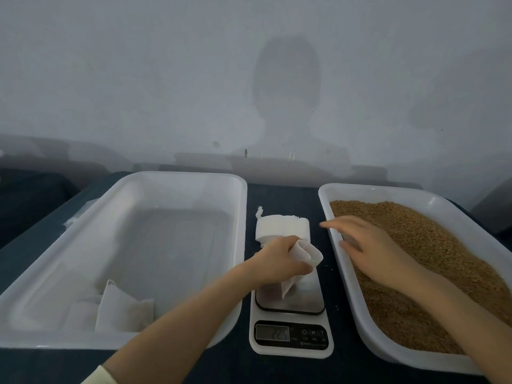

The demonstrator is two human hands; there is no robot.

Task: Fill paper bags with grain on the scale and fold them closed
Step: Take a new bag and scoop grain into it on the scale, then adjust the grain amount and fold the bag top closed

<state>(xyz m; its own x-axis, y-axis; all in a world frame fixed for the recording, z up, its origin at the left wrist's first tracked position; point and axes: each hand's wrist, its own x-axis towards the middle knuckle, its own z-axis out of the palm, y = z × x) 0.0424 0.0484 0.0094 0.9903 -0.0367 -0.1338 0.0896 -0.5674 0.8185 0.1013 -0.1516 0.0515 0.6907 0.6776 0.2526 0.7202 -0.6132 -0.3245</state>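
Note:
A white paper bag [306, 256] stands on the steel plate of the small digital scale [304, 299]; my left hand [279, 261] is shut around it and holds its mouth open. My right hand [371, 245] hovers with fingers spread over the near-left rim of the right white tray [346, 275], which is heaped with brown grain [432, 261]. Nothing shows in that hand, which is slightly blurred. Behind the scale lies a stack of flat white bags [279, 227] on the dark blue table.
A large white tray [133, 189] sits on the left; folded white bags [122, 311] lie in its near corner. The scale's display [273, 332] is lit at the front. A grey wall rises right behind the table.

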